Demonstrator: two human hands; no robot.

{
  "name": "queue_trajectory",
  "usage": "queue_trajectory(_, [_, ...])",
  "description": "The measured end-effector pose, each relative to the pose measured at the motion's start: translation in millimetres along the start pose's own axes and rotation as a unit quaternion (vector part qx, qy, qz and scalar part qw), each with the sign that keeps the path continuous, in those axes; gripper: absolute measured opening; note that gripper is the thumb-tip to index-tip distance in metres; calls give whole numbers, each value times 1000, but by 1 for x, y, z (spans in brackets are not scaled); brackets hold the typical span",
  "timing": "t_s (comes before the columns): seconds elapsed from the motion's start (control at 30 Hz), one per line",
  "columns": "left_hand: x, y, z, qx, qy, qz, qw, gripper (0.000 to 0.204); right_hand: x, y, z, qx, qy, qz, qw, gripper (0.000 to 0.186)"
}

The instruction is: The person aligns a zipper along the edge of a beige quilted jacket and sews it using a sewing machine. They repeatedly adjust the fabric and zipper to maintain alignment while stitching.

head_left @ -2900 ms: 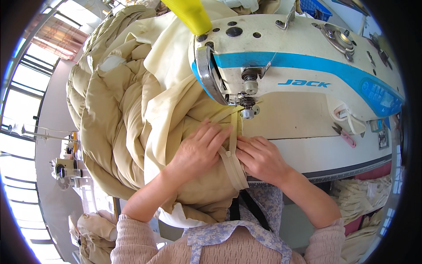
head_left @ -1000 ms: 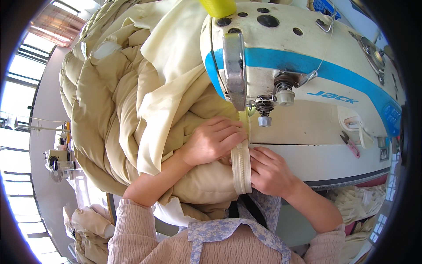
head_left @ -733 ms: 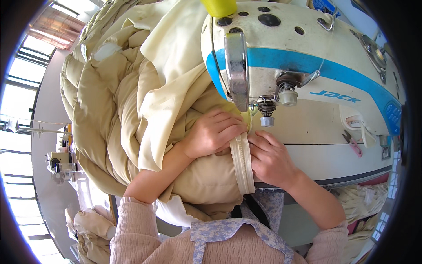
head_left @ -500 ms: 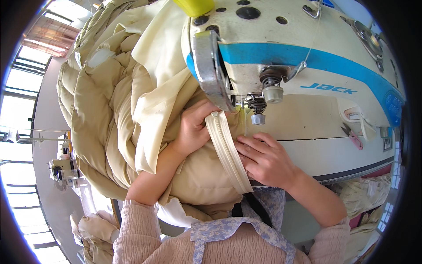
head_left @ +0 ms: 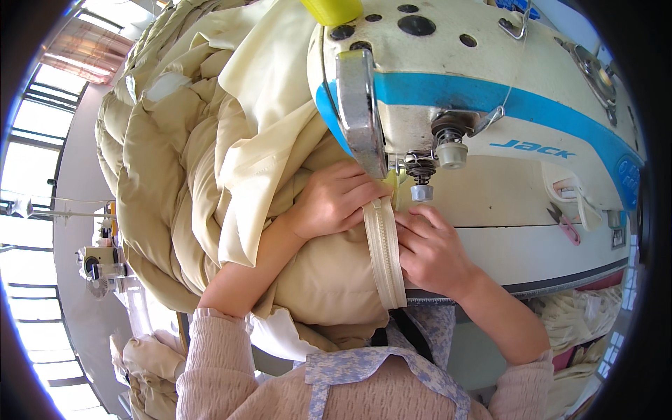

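Observation:
A cream zipper (head_left: 385, 255) with pale teeth runs down along the edge of a padded beige jacket (head_left: 164, 210), its top end close to the presser-foot area of a white and blue sewing machine (head_left: 448, 59). My left hand (head_left: 339, 199) lies on the jacket, its fingers bent and closed over the zipper's upper end. On the other side, my right hand (head_left: 435, 255) has its fingers curled against the zipper's right edge; the thumb is hidden. The needle is hidden behind the machine's metal guard (head_left: 360, 105).
Pink-handled scissors (head_left: 565, 224) and a white tape roll (head_left: 565, 187) lie on the machine bed at right. Smooth cream lining (head_left: 262, 161) drapes over the jacket at left. More pale garments (head_left: 577, 315) are piled below the table's right side.
The view has shifted, moving the machine rightward in the picture. My left fingers now reach over the zipper's top end. The zipper hangs straighter, and my right fingers are more curled at its edge.

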State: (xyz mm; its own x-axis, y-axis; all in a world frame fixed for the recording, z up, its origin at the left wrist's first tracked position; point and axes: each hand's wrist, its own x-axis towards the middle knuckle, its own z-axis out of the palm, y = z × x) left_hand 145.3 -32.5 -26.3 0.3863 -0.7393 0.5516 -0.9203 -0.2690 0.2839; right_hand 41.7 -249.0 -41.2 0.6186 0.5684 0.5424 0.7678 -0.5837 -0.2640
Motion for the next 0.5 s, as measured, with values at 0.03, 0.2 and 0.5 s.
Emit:
queue_trajectory(0.03, [-1,2,-4,4,-17,0,1000,34,2,-4,0,-8,-2,-4,1000,31])
queue_trajectory(0.2, [-14,37,-33,69,-31,-141,987,47,-3,-31,-2,7,-22,-20,1000,38])
queue_trajectory(0.5, [-46,-5,-70,147,-63,-304,939,45,-5,-37,6,164,-47,-67,983,40])
